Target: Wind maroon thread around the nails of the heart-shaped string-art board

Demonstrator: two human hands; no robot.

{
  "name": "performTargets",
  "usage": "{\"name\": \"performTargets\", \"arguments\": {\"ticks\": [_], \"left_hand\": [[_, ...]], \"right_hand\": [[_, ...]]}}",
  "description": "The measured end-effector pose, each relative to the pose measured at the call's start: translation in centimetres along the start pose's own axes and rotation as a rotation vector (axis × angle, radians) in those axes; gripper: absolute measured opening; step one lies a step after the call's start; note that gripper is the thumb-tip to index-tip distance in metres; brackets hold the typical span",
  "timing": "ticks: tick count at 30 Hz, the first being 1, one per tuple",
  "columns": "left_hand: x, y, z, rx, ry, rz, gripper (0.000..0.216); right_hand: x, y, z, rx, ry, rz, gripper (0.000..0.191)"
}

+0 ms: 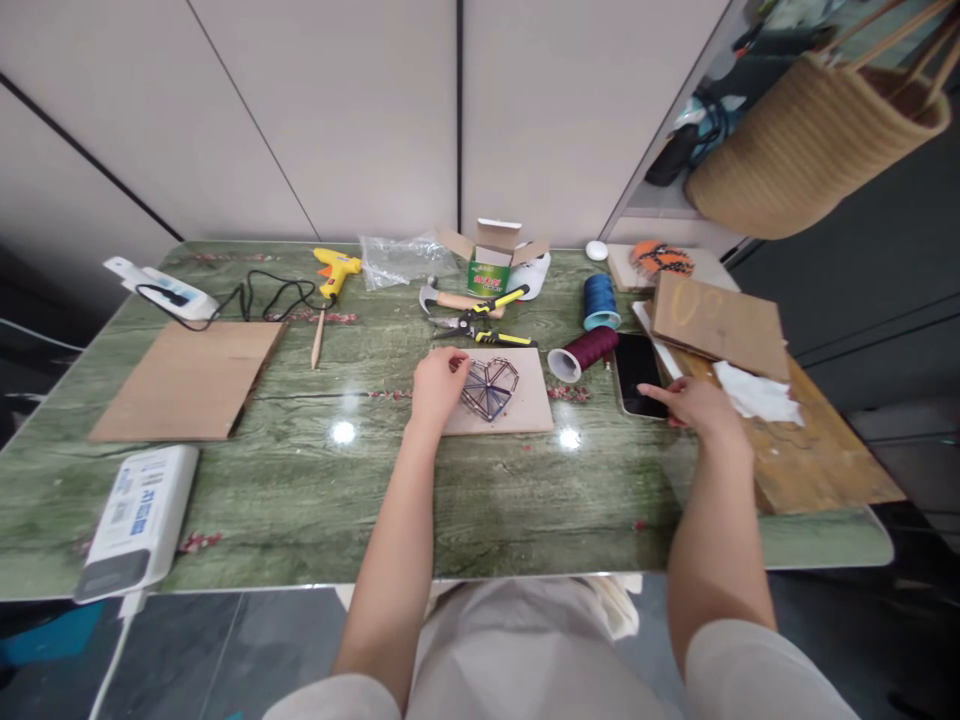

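Note:
My left hand (441, 385) is closed in a pinch at the left edge of a heart of string and nails (490, 388); what is between the fingertips is too small to make out. Dark and blue threads cross inside the heart, which sits on a pale wooden board (534, 400). Over on the right, my right hand (697, 405) stretches its index finger onto the dark screen of a smartphone (639, 372) and holds nothing. Between board and phone lies a spool of maroon thread (589, 352) on its side. Behind it a spool of blue thread (600, 302) stands upright.
Pliers (480, 318), a hammer (442, 298) and an opened green box (490, 272) lie behind the board. Farther left are a yellow glue gun (335, 270), a brown board (187, 380) and a white power bank (142, 515). Cardboard (720, 325) is stacked at right.

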State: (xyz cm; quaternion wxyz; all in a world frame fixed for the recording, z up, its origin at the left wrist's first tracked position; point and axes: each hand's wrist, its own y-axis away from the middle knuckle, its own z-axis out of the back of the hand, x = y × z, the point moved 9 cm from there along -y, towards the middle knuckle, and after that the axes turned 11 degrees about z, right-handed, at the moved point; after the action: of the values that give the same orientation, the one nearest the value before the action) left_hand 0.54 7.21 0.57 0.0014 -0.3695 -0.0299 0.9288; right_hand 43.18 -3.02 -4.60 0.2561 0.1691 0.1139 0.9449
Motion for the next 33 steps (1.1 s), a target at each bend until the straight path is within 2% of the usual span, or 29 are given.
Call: {"name": "performTargets", "arguments": {"ticks": [6,11,15,18,22,25,28,33], "left_hand": [[0.0,0.0,0.0,0.002,-0.014,0.014,0.015],[-0.1,0.0,0.0,0.001,-0.014,0.010,0.016],[-0.1,0.0,0.0,0.001,-0.019,0.009,0.016],[-0.1,0.0,0.1,0.000,-0.012,0.009,0.016],[0.0,-0.1,0.0,0.005,-0.014,0.019,0.016],[0.1,-0.1,-0.1,0.006,-0.008,0.017,0.016],[0.1,0.0,0.0,0.002,0.000,0.012,0.017],[0.0,0.0,0.0,0.007,0.000,0.012,0.016]], "right_hand": [[-0.3,-0.1,-0.4,0.076,-0.027,-0.009,0.056],[-0.4,-0.2,-0.3,0.035,-0.045,0.044,0.055],[-1.3,-0.3,-0.7,-0.045,-0.331,0.070,0.052],[-1.6,0.0,-1.0,-0.021,-0.506,0.107,0.055],[-0.5,1.1,-0.8,0.072,-0.319,0.223,0.074],[0.2,1.8,-0.5,0.080,-0.210,0.270,0.085],[0.4,2.1,-0.5,0.061,-0.216,0.256,0.083],[0.5,2.4,-0.3,0.024,-0.342,0.178,0.065]]}}
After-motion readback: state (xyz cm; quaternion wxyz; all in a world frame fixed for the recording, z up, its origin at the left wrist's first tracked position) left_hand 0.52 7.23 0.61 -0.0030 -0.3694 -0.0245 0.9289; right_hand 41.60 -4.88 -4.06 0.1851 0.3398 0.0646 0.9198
